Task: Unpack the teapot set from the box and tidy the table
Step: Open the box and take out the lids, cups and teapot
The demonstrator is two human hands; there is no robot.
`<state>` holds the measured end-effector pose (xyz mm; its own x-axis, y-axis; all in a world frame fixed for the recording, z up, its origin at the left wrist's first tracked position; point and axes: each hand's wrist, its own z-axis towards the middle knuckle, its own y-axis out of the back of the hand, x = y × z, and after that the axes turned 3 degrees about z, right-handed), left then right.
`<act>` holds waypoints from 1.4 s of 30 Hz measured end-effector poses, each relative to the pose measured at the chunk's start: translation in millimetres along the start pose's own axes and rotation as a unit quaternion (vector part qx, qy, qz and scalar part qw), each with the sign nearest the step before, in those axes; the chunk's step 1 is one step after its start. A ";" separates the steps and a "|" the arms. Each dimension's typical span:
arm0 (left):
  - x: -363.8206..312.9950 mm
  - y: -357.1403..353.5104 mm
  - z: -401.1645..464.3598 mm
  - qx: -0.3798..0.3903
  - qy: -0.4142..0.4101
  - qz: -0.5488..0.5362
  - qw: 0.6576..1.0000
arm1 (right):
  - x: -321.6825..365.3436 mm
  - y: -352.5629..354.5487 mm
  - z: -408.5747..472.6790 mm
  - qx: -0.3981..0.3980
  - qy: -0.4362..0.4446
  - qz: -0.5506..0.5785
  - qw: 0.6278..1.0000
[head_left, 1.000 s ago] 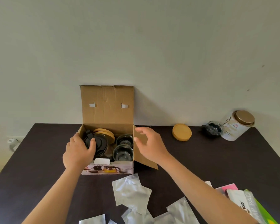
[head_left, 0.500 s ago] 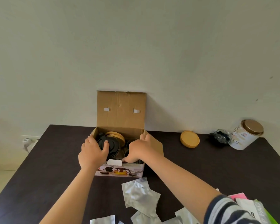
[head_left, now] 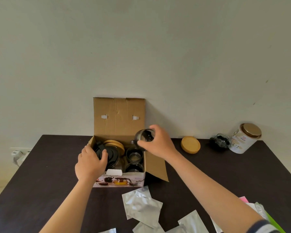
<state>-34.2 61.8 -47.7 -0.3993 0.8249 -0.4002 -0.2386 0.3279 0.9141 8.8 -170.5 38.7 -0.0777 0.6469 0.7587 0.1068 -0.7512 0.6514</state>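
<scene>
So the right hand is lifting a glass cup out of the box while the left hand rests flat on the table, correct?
Not quite. The right hand does lift the glass cup above the box, but the head view shows the left hand gripping the black teapot lid inside it.

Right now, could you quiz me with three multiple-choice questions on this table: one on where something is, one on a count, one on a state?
1. Where is the loose round wooden lid?
A. Inside the box
B. On the table, right of the box
C. Under the foil pouches

2. How many glass cups remain in the box's right-hand side?
A. Two
B. Four
C. None

3. What is the right hand doing?
A. Lying flat on the table
B. Gripping a glass cup above the box
C. Pinching a foil pouch

Answers:
1. B: the lid lies on the dark table between the cardboard box and the tin can.
2. A: two cups sit one behind the other.
3. B: its fingers curl round the lifted glass cup, while the left hand holds the black teapot lid.
</scene>
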 end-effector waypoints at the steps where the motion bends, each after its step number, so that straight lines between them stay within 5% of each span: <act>1: 0.1 -0.1 0.0 0.000 0.000 0.001 1.000 | -9.7 9.5 -1.4 -0.017 -0.025 0.015 0.999; 15: -1.0 -0.8 0.1 -0.004 0.002 0.019 1.000 | -226.0 103.2 -37.6 -0.096 -0.343 -0.131 0.925; 23: 0.3 -2.7 1.5 -0.009 0.002 0.024 1.000 | -277.4 129.0 -28.6 -0.156 -0.356 -0.134 0.912; 42: 7.5 -11.6 6.5 -0.019 0.000 0.027 0.999 | -318.2 148.9 23.2 -0.156 -0.344 -0.155 0.913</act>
<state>-28.7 67.2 -60.9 -0.4122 0.8409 -0.3506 -0.2501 0.2655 0.9311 72.4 -485.1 -106.0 0.5969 0.6837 0.4198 -0.1097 -0.4488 0.8869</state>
